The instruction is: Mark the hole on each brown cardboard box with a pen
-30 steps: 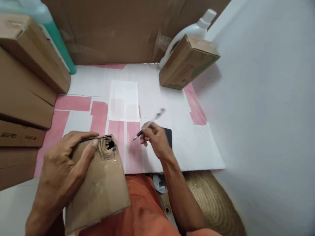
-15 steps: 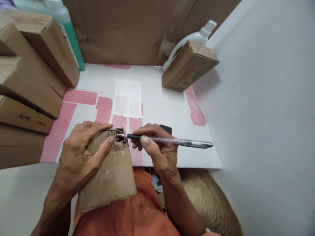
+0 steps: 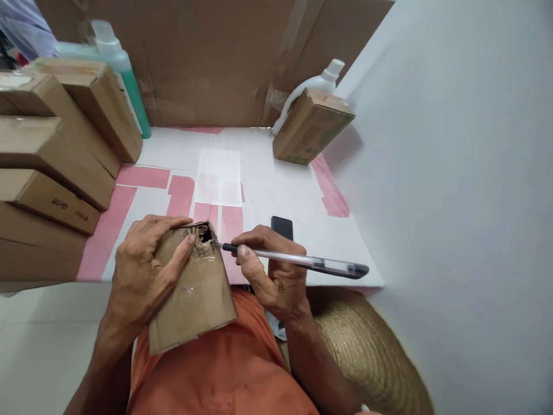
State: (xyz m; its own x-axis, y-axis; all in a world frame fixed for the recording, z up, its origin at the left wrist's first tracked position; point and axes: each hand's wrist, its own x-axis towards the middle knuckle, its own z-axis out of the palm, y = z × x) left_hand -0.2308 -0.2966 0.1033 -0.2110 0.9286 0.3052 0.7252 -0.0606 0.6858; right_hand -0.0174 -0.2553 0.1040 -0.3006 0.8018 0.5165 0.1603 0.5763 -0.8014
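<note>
My left hand (image 3: 149, 265) grips the left side of a small brown cardboard box (image 3: 194, 300), thumb on its face and fingers over its far edge. A torn, dark-rimmed hole (image 3: 206, 235) shows near the box's top corner. Between thumb and fingers of my right hand (image 3: 272, 271) is a clear pen (image 3: 294, 257) with a dark grip and dark cap end. Its tip points left and meets the box at the lower right rim of the hole. The box leans toward my lap at the table's front edge.
A black phone (image 3: 282, 227) lies behind my right hand, and a white paper sheet (image 3: 218, 177) farther back. Cardboard boxes (image 3: 56, 144) and a green bottle (image 3: 132, 86) stand left. Another box (image 3: 311, 127) and white bottle (image 3: 322, 82) stand back right, near the wall (image 3: 453, 173).
The pen tip has moved from inside the hole to its lower right rim. The hole looks wider, with a torn flap folded out. The view has shifted a little, showing more of the phone.
</note>
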